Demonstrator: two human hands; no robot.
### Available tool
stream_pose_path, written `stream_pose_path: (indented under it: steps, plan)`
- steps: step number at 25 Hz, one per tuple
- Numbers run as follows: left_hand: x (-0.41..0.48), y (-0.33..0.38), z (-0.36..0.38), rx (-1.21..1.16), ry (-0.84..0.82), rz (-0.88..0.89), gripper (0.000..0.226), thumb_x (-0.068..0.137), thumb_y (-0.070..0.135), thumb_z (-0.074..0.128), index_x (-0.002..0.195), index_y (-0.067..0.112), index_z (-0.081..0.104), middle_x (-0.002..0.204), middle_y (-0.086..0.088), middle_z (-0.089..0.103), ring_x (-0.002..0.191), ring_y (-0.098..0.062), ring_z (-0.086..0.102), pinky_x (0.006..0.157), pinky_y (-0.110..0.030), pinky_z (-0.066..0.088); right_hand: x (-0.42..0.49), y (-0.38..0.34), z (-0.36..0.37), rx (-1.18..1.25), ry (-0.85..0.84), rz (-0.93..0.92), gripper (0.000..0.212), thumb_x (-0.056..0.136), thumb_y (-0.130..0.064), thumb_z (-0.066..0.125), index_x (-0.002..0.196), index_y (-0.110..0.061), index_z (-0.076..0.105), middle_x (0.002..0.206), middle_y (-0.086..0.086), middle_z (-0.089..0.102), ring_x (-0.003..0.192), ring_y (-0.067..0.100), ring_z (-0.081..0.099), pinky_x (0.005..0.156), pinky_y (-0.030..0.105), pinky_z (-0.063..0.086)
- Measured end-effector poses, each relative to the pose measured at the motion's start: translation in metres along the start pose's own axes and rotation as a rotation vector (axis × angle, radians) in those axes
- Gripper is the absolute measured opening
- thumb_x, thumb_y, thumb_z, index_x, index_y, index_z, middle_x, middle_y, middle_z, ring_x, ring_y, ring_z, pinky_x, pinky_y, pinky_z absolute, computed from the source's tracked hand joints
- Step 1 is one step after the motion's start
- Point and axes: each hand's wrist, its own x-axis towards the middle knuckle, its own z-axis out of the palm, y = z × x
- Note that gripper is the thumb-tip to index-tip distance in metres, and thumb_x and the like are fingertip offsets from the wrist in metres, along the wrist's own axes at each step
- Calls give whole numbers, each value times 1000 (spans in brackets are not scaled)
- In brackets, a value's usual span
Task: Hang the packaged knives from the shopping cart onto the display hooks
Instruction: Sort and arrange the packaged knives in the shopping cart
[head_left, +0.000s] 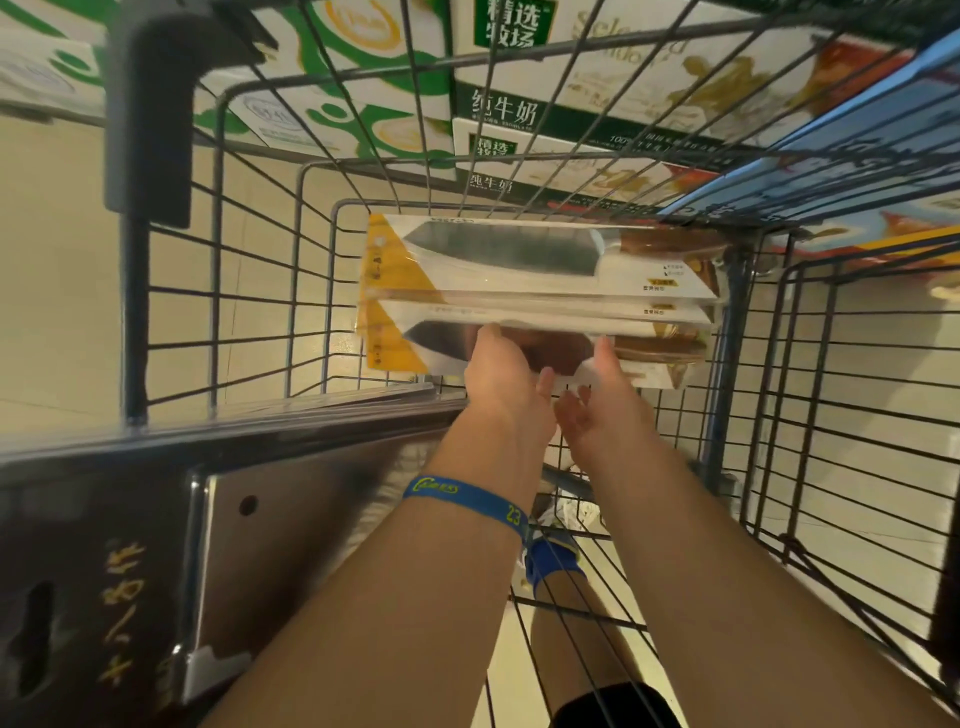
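Observation:
A stack of packaged knives (540, 275) lies flat in the wire shopping cart (249, 291). Each is a cleaver with a wooden handle under clear plastic on a white and yellow card. My left hand (498, 376), with a blue wristband, has its fingers tucked over the lowest packaged knife (431, 345) under the upper packs, and its thumb lies under the near edge. My right hand (597, 405) pinches the same near edge just to the right, thumb on top. The fingertips of both hands are hidden. No display hooks are in view.
A shiny metal panel (291, 499) with dark plastic parts sits at the lower left, on the cart's near end. Stacked milk cartons (514, 98) stand beyond the cart's far wall. A second wire basket wall (857, 395) is at the right, over a beige tile floor (52, 270).

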Motion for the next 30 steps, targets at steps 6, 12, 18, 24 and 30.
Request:
stream_pose_path:
  steps: [6,12,18,24,30]
  plan:
    - [0,5,-4,-106,-29,-50,16,101,34,54,98,18,55,115,-8,58,119,-25,56,98,-33,51,-4,-22,27,-70,46,58,68,71,-67,81,116,-19,64,115,5,61,99,19,64,82,33,62]
    - [-6,1,1,-54,-73,-83,28,100,37,53,115,15,63,111,-13,65,93,-25,64,68,-32,59,-12,-15,9,159,-153,62,57,80,-41,85,123,-9,66,118,9,71,104,24,73,85,34,62]
    - [-9,-14,-4,-200,-90,-11,87,80,92,30,149,40,41,151,2,48,130,-24,51,106,-43,44,-42,-17,-21,95,3,-166,20,93,-27,75,106,-13,70,88,2,74,61,7,67,51,16,52]
    - [-1,-18,-11,-456,-127,2,118,54,105,41,154,43,33,160,3,37,144,-28,38,118,-52,31,-79,-47,-26,-35,100,-334,9,97,-25,69,101,-17,71,66,-9,75,59,0,71,52,11,51]
    - [17,-17,-14,-451,-165,-115,97,83,89,32,149,18,43,150,-12,48,143,-31,41,119,-48,31,-69,-65,33,16,-269,-218,36,98,-39,63,111,-6,61,104,8,75,93,20,76,78,33,64]
